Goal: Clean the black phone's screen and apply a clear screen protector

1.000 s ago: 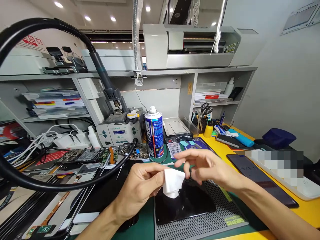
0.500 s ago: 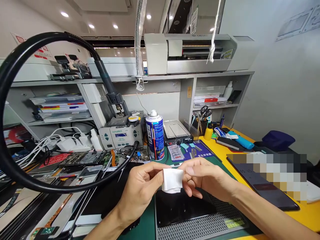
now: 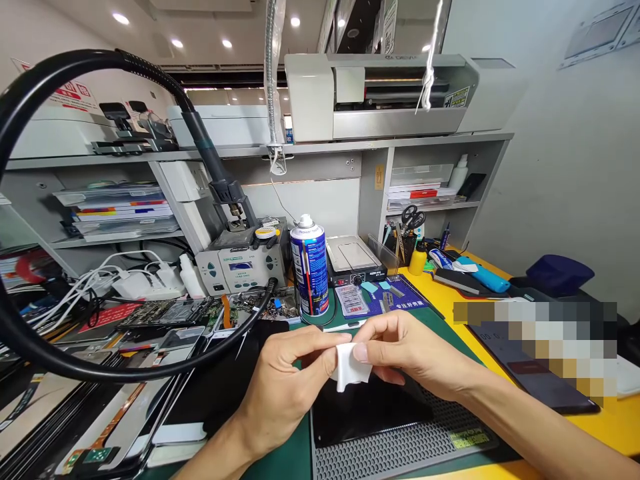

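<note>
A small folded white wipe (image 3: pixel 354 371) hangs between my two hands. My left hand (image 3: pixel 290 377) is closed, pinching its left side between thumb and fingers. On the other side, my right hand (image 3: pixel 395 347) pinches the top right of the wipe with thumb and forefinger. Below both hands, a glossy black screen panel (image 3: pixel 363 417) lies on a grey perforated mat (image 3: pixel 385 460). Part of a white, pen-like tool (image 3: pixel 345 326) shows just behind my fingers on the green work mat.
A blue spray can (image 3: pixel 309 270) stands behind my hands, beside a hot air station (image 3: pixel 240 270) whose black hose (image 3: pixel 95 378) loops over the left side. Disassembled device parts (image 3: pixel 107 427) crowd the left. On the right lies a dark tablet (image 3: pixel 530 373).
The wipe has shifted slightly right and creased, with its lower part bunched. My right thumb now presses on its front, and my right fingers are curled in more. The camera view has tilted slightly.
</note>
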The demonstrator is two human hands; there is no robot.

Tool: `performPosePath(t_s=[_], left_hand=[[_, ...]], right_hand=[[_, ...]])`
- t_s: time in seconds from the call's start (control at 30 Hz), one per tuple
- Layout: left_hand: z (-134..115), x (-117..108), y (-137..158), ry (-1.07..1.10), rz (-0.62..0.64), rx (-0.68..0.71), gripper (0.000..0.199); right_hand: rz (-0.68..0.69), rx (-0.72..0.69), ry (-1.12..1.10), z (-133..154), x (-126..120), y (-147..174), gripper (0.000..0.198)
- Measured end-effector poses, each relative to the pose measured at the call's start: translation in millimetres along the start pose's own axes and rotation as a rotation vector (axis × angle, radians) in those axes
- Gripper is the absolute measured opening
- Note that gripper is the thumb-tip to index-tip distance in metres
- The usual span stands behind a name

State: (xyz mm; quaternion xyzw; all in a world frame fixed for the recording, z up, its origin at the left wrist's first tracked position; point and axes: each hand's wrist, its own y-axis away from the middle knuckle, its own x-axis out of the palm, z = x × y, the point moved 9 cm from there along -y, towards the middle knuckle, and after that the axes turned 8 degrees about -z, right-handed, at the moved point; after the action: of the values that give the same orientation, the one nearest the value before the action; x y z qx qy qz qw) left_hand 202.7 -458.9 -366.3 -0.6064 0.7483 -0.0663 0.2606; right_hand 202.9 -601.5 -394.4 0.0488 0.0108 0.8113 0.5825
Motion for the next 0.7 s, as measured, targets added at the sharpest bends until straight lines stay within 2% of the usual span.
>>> performPosePath(t_s=[0.2,0.43,0.53,0.7], left_hand=[[9,4,2,0.099,0.022,-0.092,0.026],[14,11,5,0.289,0.166,-0.247,0.037],[15,15,6,0.252,0.215,-0.309,0.042],[12,20,5,0.165,0.209,-0.352,0.037]], right_hand=[[-0.016,-0.003,0.010,2,-1,-1,0.030],[-0.025,0.028,-0.016,0,-1,0,0.024],[-0.027,0.043,-0.003,0,0,0,0.022],[-0.037,0.064,-0.002,-2,0,-1,0.015]])
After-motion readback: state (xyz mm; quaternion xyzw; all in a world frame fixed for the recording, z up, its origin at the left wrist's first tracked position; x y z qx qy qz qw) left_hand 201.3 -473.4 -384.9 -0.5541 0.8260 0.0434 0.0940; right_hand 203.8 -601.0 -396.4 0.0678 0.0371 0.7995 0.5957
